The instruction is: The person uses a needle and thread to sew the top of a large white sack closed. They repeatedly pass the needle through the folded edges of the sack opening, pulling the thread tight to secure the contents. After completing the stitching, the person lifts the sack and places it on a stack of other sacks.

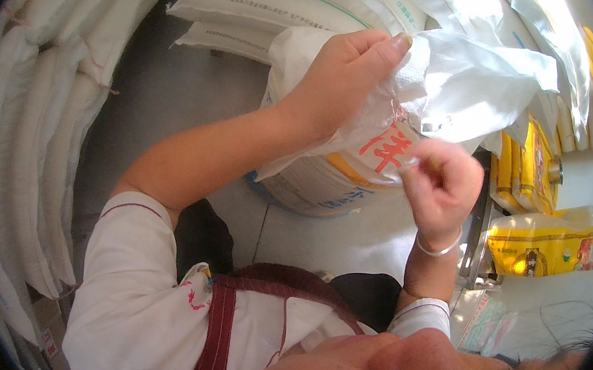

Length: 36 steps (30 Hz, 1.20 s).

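A white woven sack with a gathered neck stands upright before me, its loose mouth flopped over to the right. My left hand grips the gathered sack material, thumb on top. Red tie string shows at the gathered neck, just below that hand. Lower right of the neck, my right hand is curled and blurred, with a silver bangle on its wrist; whether its fingertips pinch string cannot be told. Under the sack's folds is a white round container or packed bag with blue, orange and red markings.
White filled sacks are stacked at the left and the top. Yellow packages stand at the right near a metal frame; another yellow package lies nearer. A clear plastic packet is at the lower right.
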Each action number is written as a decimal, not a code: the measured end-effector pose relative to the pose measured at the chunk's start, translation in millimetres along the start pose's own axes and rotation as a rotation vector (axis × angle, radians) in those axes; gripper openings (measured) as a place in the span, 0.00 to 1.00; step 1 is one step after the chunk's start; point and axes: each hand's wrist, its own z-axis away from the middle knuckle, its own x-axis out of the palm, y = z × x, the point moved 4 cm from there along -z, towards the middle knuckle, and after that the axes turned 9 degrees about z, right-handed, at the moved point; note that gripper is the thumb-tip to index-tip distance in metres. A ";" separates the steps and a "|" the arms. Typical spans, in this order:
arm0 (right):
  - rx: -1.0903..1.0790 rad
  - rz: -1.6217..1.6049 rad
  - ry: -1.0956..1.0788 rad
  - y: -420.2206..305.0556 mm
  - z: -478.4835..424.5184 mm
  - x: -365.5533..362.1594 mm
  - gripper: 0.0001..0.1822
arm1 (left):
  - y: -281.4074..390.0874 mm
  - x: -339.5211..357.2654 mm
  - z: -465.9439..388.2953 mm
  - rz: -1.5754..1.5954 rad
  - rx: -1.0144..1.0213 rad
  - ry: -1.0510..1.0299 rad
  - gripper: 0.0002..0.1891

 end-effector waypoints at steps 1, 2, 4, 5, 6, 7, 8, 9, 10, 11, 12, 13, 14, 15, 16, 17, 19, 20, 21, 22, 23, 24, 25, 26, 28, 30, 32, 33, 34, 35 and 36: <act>0.063 0.041 0.131 4.5 -0.7 0.7 0.10 | -0.3 0.4 0.7 -0.009 -0.012 -0.003 0.15; 0.029 0.074 0.189 1.3 -5.8 4.7 0.10 | 0.0 1.0 2.1 -0.019 -0.024 -0.006 0.15; -0.036 0.153 0.252 -1.4 -14.1 12.5 0.09 | 0.4 2.0 3.1 -0.043 -0.013 -0.025 0.15; -0.068 0.199 0.257 0.7 -15.3 18.1 0.08 | -0.6 2.2 3.0 -0.058 0.011 -0.042 0.15; -0.100 0.244 0.260 1.6 -15.3 21.7 0.07 | -1.3 1.9 3.2 -0.073 0.033 -0.057 0.15; -0.104 0.259 0.252 2.5 -14.7 21.4 0.07 | -1.6 1.9 3.7 -0.090 0.031 -0.065 0.15; -0.108 0.275 0.245 4.0 -13.4 19.5 0.07 | -1.5 2.0 4.2 -0.106 0.028 -0.072 0.15; -0.112 0.293 0.237 4.4 -12.0 17.7 0.08 | -1.1 2.4 4.8 -0.122 0.026 -0.082 0.15; -0.088 0.204 0.192 6.2 -10.9 18.7 0.08 | -0.5 1.8 4.8 -0.146 0.039 -0.077 0.15; -0.064 0.115 0.147 8.1 -9.3 20.3 0.08 | 0.0 0.9 4.4 -0.171 0.052 -0.073 0.15; -0.040 0.027 0.102 10.4 -7.5 21.8 0.08 | -0.3 0.1 3.9 -0.195 0.065 -0.068 0.15; -0.089 -0.022 0.010 9.6 -6.1 21.6 0.09 | 1.1 -0.2 3.6 -0.183 0.061 -0.032 0.15; -0.137 -0.071 -0.083 8.4 -4.9 18.6 0.09 | 4.6 0.8 3.3 -0.171 0.057 0.005 0.15; -0.188 -0.121 -0.175 4.6 -3.4 16.9 0.09 | 6.9 0.6 3.5 -0.160 0.055 0.043 0.15; -0.234 -0.188 -0.282 -1.0 -1.0 18.0 0.08 | 6.2 0.1 3.1 -0.122 0.043 0.034 0.15; -0.246 -0.214 -0.310 -5.0 -0.7 15.1 0.08 | 5.3 -0.9 2.4 -0.085 0.031 0.025 0.15; -0.269 -0.260 -0.368 -9.9 -1.3 8.0 0.07 | 4.0 0.4 1.6 -0.041 0.023 0.000 0.15; -0.221 -0.270 -0.189 1.5 0.4 3.4 0.06 | 3.5 1.9 1.6 -0.038 0.027 -0.014 0.15; -0.180 -0.233 0.029 3.6 -1.6 -0.3 0.05 | 2.3 3.5 1.6 -0.036 0.029 -0.028 0.14; -0.007 -0.137 0.087 8.0 -0.7 -0.8 0.05 | 2.4 3.7 2.3 -0.089 0.029 -0.022 0.14; 0.165 -0.041 0.144 12.3 1.5 -2.1 0.05 | 3.4 3.5 3.5 -0.142 0.030 -0.016 0.15; 0.175 -0.012 0.192 13.1 -1.5 0.9 0.07 | 4.8 3.5 4.3 -0.197 0.031 -0.011 0.15; 0.125 0.045 0.207 11.6 -5.9 4.9 0.07 | 5.0 4.0 4.6 -0.202 0.037 -0.025 0.15; 0.076 0.102 0.221 10.0 -10.3 8.8 0.07 | 4.5 4.3 4.8 -0.208 0.043 -0.040 0.15; 0.024 0.097 0.248 9.9 -14.3 17.2 0.07 | 1.4 4.4 5.0 -0.207 0.063 -0.067 0.15; -0.035 0.127 0.260 9.2 -16.0 17.0 0.07 | -0.8 5.9 5.4 -0.201 0.092 -0.099 0.15; -0.032 0.122 0.234 9.8 -16.4 16.2 0.06 | -0.7 5.0 5.7 -0.241 0.097 -0.113 0.15; 0.000 0.103 0.201 10.1 -16.3 15.1 0.05 | -0.5 4.5 5.8 -0.262 0.101 -0.121 0.15; 0.031 0.084 0.168 10.8 -15.9 14.1 0.04 | -1.2 4.4 5.7 -0.258 0.104 -0.129 0.15; 0.078 0.000 0.125 12.6 -15.7 14.1 0.03 | -2.5 4.2 5.5 -0.254 0.108 -0.138 0.15; 0.124 -0.084 0.081 14.3 -15.2 14.3 0.03 | -2.9 4.2 5.3 -0.250 0.112 -0.147 0.15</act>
